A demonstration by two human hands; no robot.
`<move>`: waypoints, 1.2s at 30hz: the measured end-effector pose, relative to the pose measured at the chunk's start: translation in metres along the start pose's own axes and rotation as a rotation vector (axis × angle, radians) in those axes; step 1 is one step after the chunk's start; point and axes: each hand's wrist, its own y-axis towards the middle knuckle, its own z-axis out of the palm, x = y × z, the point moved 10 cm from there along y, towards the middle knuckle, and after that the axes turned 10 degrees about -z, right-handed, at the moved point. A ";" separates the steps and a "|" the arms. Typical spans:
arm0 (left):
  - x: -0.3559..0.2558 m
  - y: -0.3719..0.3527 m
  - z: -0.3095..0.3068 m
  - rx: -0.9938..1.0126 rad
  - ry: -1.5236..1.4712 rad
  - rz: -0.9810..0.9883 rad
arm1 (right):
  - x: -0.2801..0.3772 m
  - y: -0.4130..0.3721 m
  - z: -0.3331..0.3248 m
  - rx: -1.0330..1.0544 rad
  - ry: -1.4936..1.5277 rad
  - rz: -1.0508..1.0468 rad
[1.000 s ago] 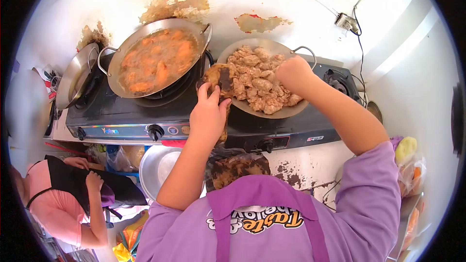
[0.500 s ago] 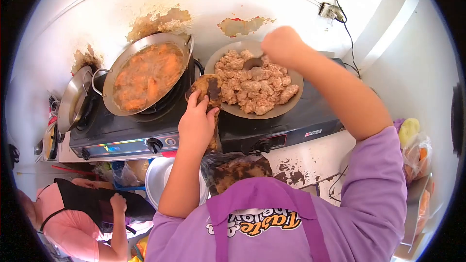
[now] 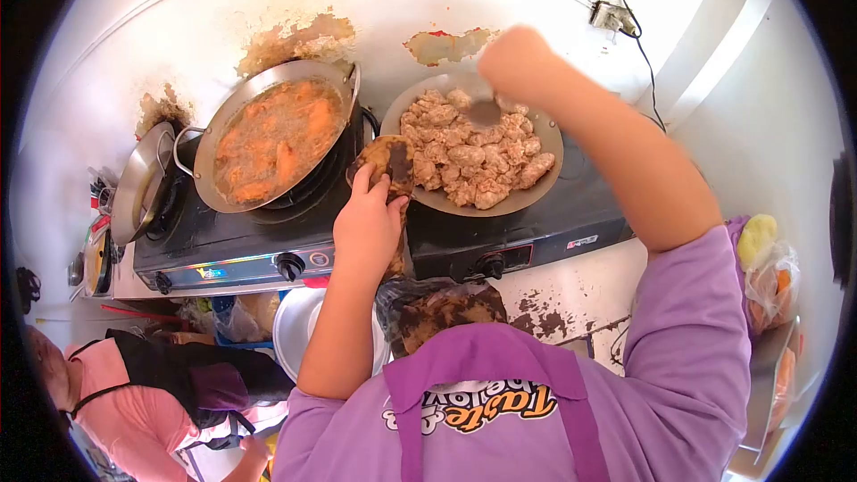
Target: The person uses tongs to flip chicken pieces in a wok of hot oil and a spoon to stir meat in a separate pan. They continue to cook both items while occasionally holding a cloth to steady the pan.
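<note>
Well, left hand clasps pad — right hand, utensil.

White wall w/ brn peeling patches, elec. box

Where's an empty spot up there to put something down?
Two bare patches show: black stove top between the pan of pale pieces and the right arm, and peeling white counter between the stove's front and the right sleeve. It's crowded between that pan and the frying pan: the left hand is there on a brown-stained thing.
</note>
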 end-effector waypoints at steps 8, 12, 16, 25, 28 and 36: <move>0.006 0.004 -0.001 0.023 -0.066 -0.029 | -0.009 0.003 -0.010 0.179 -0.032 -0.007; 0.005 0.004 -0.001 0.029 -0.057 -0.043 | -0.002 0.031 0.072 0.105 0.177 0.134; 0.007 0.002 -0.002 0.052 -0.045 -0.057 | 0.013 0.016 0.038 0.257 0.009 -0.059; 0.005 0.003 0.000 0.008 -0.030 -0.038 | 0.018 0.022 0.070 0.103 -0.083 -0.111; 0.002 0.002 -0.002 0.011 -0.012 0.002 | 0.000 0.014 0.041 0.198 -0.032 -0.112; 0.003 0.000 0.002 0.017 0.006 -0.017 | 0.019 0.013 0.075 0.251 -0.043 -0.115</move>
